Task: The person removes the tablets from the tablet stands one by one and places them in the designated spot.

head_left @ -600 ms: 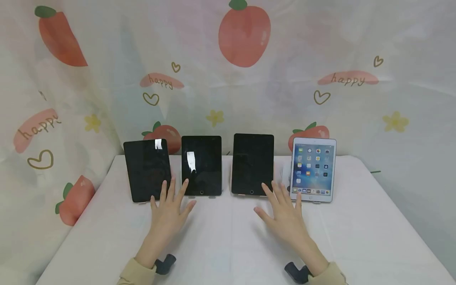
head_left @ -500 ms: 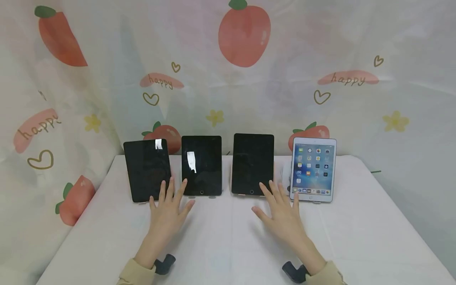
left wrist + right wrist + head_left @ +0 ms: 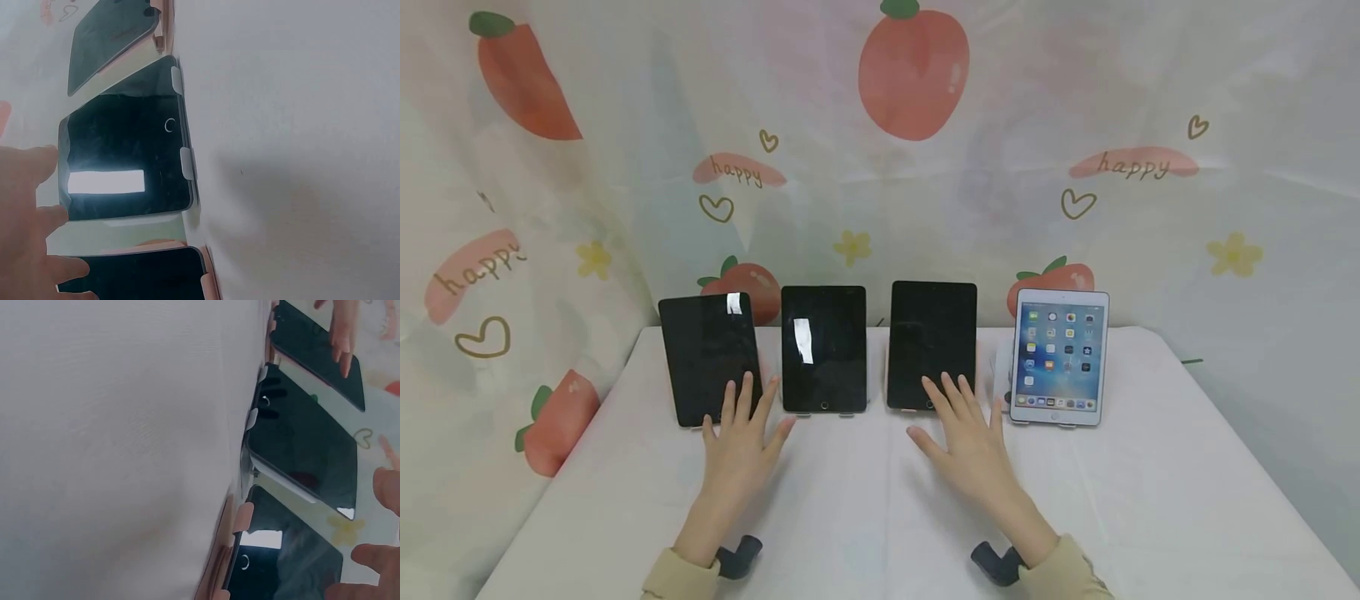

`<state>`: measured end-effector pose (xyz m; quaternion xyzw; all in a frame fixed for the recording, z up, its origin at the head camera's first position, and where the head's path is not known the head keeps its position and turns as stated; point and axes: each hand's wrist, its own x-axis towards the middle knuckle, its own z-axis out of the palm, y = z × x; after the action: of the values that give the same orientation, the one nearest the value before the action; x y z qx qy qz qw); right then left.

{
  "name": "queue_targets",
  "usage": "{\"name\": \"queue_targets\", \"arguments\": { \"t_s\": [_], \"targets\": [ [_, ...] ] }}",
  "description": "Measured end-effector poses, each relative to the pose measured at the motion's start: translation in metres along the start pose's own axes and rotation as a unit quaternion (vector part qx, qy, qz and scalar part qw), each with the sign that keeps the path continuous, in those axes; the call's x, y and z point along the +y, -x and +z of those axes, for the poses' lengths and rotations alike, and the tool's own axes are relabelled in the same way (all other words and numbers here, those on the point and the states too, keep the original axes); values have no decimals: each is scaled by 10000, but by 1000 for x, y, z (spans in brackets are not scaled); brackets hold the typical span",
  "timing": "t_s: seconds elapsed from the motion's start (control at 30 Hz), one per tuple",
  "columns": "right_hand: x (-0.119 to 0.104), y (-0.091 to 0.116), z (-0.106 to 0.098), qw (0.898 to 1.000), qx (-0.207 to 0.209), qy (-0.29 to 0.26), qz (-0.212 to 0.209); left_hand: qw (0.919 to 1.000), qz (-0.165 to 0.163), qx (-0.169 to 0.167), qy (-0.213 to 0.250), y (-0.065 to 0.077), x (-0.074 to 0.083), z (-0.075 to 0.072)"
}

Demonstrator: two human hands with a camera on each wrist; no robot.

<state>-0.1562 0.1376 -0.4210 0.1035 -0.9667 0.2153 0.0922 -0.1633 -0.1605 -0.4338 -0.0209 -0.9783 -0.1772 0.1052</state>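
Note:
Four tablets lean upright on small stands in a row. Three have dark screens: a far-left tablet, a centre-left tablet and a centre-right tablet. At the right, a white tablet shows a lit home screen. My left hand, fingers spread, overlaps the lower corner of the far-left tablet in the head view. The right hand, also spread, overlaps the bottom of the centre-right one, partly hiding its home button. Neither hand holds anything. Spread fingers show at the edge in the left wrist view.
A white cloth covers the table. Behind the tablets hangs a fruit-printed curtain. Pink stand clips jut out below a tablet in the right wrist view. A dark camera mount sits at the left wrist, with another at the right.
Both hands have drifted left, the right one further, from beside the white tablet to in front of the centre-right tablet. The tablets stay in place.

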Motion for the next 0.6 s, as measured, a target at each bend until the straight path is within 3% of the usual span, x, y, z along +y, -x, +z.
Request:
{"name": "queue_targets", "arguments": {
  "t_s": [0.4, 0.6],
  "targets": [
    [-20, -16, 6, 9989, 153, -73, -432, 9997, -203, 49, 126, -2, -10, -6],
    [-26, -24, 9, 9977, 292, -76, -612, 9992, -284, 260, 126, -4, -22, -11]
  ]
}}
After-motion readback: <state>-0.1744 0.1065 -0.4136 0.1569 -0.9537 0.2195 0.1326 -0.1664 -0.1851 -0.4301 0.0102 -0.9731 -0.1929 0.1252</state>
